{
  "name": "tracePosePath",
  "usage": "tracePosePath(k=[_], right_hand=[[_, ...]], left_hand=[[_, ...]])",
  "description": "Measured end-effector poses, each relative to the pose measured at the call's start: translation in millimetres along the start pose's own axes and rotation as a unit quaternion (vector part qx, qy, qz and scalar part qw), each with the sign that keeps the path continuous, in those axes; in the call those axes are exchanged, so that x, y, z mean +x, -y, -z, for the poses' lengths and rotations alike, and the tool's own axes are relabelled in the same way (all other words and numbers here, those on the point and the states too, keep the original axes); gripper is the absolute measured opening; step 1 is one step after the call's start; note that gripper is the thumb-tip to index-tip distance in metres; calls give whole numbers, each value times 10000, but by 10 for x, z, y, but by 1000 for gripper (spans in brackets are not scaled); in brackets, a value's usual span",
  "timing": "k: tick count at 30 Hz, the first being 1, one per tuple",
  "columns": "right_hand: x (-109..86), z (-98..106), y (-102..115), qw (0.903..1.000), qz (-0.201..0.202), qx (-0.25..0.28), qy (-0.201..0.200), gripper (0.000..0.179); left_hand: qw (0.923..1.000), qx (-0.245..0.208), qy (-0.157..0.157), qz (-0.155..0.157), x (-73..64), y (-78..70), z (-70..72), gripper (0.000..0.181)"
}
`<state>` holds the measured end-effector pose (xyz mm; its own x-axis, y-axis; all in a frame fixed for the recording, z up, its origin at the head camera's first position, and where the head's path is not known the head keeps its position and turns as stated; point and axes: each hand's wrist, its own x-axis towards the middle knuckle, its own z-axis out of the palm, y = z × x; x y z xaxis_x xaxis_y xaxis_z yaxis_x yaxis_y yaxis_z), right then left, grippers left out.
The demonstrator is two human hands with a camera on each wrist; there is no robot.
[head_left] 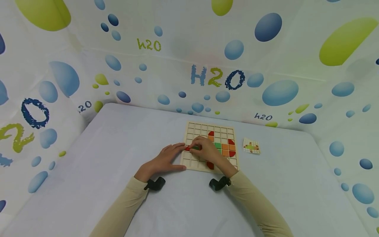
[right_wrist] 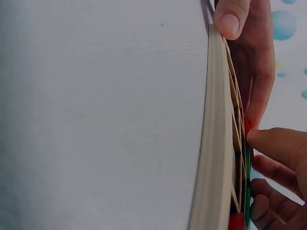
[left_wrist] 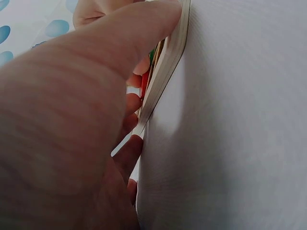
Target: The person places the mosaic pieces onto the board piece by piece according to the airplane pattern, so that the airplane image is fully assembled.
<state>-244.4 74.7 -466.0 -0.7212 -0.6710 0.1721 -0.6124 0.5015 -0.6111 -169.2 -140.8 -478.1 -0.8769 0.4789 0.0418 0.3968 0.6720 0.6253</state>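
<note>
A square wooden board (head_left: 193, 164) with a grid of cells lies flat, holding red, orange and green pieces. My left hand (head_left: 165, 160) rests at the board's left edge, fingers fairly straight and thumb by the near corner. A red rounded piece (head_left: 187, 148) sits at the left border, where the left fingertips meet the right hand's. My right hand (head_left: 205, 149) reaches over the board with fingers bent, its thumb and forefinger pinching that red piece. In the right wrist view, the right thumb touches the red piece (right_wrist: 247, 125) beside a green piece (right_wrist: 248, 165). The right hand hides several cells.
A small picture card (head_left: 251, 146) with a coloured pattern lies right of the board. White cloth (head_left: 183, 204) covers the table. A white curtain (head_left: 177, 19) with blue and green drops stands behind and at the sides.
</note>
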Motion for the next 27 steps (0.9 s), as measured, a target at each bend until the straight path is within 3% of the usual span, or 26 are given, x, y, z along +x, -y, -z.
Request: tracePosePath(k=[13,27], right_hand=[[8,1,-35,9999,149,-6,-16,11],[-31,39,-42,9987,375,187,306,14]], left_hand=[[10000,12,-13,-44,12,-13,6,81],[10000,-20,-26,-44,-3,0,5,80]])
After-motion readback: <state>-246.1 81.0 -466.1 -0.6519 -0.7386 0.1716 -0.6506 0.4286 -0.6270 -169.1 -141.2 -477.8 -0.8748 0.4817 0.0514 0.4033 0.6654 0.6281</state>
